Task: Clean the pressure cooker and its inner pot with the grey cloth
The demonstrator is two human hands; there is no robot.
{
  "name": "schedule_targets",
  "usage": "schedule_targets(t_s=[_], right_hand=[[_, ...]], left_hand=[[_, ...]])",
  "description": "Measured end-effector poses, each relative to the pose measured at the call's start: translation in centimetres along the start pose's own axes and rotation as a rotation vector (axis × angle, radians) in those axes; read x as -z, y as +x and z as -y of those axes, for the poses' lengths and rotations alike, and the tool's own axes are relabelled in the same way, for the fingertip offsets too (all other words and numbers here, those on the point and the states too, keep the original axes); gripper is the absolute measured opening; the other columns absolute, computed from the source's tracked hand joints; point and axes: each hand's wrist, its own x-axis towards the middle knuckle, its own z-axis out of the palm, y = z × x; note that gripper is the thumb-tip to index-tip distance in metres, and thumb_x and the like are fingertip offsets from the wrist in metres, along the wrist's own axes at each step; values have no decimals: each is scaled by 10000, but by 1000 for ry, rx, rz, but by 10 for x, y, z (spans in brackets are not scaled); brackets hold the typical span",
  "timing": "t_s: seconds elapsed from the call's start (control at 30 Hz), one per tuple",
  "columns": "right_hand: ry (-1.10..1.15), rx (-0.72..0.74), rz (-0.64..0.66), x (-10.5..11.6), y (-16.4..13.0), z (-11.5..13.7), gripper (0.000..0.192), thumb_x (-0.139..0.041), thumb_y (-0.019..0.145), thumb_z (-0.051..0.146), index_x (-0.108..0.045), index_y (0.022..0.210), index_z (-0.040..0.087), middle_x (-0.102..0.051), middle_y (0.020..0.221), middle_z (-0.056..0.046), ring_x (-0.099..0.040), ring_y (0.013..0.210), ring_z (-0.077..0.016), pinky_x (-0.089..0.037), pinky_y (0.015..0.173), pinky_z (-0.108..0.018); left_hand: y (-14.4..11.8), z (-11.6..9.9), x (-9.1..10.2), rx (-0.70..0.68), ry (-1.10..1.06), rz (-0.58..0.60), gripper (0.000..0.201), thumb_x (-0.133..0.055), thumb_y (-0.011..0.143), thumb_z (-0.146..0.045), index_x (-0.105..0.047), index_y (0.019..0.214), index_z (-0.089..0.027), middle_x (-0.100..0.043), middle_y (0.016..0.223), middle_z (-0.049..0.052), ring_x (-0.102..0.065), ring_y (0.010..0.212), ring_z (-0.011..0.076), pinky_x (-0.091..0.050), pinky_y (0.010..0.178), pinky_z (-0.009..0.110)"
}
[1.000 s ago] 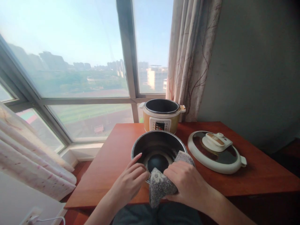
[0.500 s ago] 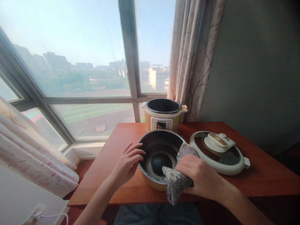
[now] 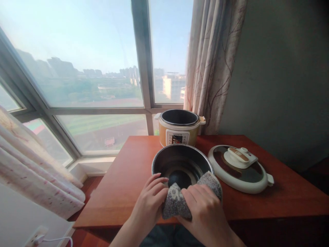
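- Since the earlier frame, the left hand point(image 3: 150, 200) has moved from the pot's point(image 3: 177, 156) left rim to its near side; whether it grips anything, I cannot tell.
- Right hand point(image 3: 207, 207) grasps the gray cloth point(image 3: 174, 206) at the near rim.
- Pot: near the counter's point(image 3: 120, 193) front edge, before the cooker point(image 3: 162, 134).

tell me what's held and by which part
The right hand grips the speckled gray cloth by its middle, at the cooking pot; whether the left hand grips anything cannot be told.
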Motion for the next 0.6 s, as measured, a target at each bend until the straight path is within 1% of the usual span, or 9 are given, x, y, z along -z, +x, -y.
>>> schedule_targets(t_s=[0.07, 0.2, 0.27, 0.33, 0.4, 0.47, 0.53, 0.6], right_hand=[[-3, 17, 1, 0, -1, -1, 308, -691, 820, 506, -610, 874, 214, -633, 793, -45, -517, 745, -219, -307, 714, -359], [9, 67, 95, 8, 1, -15, 382, -654, 829, 591, -609, 839, 212, -627, 764, -39, -525, 723, -204, -284, 679, -349], [29, 107, 154, 16, 5, -28, 404, -672, 808, 607, -630, 864, 209, -638, 775, -36, -540, 740, -203, -287, 679, -343], [63, 160, 243, 25, 11, -43, 390, -707, 791, 577, -650, 908, 209, -655, 808, -34, -563, 784, -211, -315, 705, -339], [103, 212, 336, 34, 18, -59, 347, -740, 789, 505, -660, 952, 209, -674, 867, -36, -583, 848, -221, -353, 754, -340], [132, 241, 388, 40, 24, -71, 304, -753, 796, 421, -663, 993, 207, -685, 933, -44, -593, 910, -229, -383, 802, -346], [136, 237, 392, 41, 27, -77, 296, -756, 796, 374, -663, 1019, 203, -688, 976, -57, -594, 953, -238, -402, 834, -359], [128, 224, 361, 39, 27, -77, 298, -758, 788, 359, -662, 1022, 200, -688, 987, -66, -594, 969, -245, -415, 849, -370]], left_hand=[[2, 5, 0, -22, -8, -9, 236, -412, 879, -73, -591, 828, -218, -670, 780, 35, -668, 983, 188, -486, 1045, 416], [3, 14, 0, -29, 22, -20, 304, -363, 872, -25, -579, 772, -213, -643, 754, 25, -635, 885, 159, -484, 1039, 415], [3, 24, 3, -59, 14, -3, 329, -341, 889, -24, -586, 779, -215, -631, 736, 22, -611, 840, 155, -498, 1007, 404], [4, 41, 8, -115, -25, 34, 335, -332, 917, -45, -591, 791, -216, -624, 731, 24, -597, 817, 153, -509, 978, 388], [7, 62, 12, -150, -72, 67, 333, -330, 940, -67, -593, 798, -215, -634, 756, 30, -603, 841, 153, -500, 996, 390], [12, 80, 15, -152, -96, 77, 337, -332, 950, -77, -599, 796, -212, -651, 781, 38, -620, 911, 159, -479, 1039, 405], [16, 92, 15, -134, -99, 75, 341, -340, 951, -76, -613, 796, -209, -670, 797, 48, -631, 991, 171, -474, 1055, 414], [19, 98, 15, -107, -105, 77, 348, -343, 945, -66, -634, 816, -207, -685, 803, 58, -633, 1059, 183, -493, 1039, 409]])
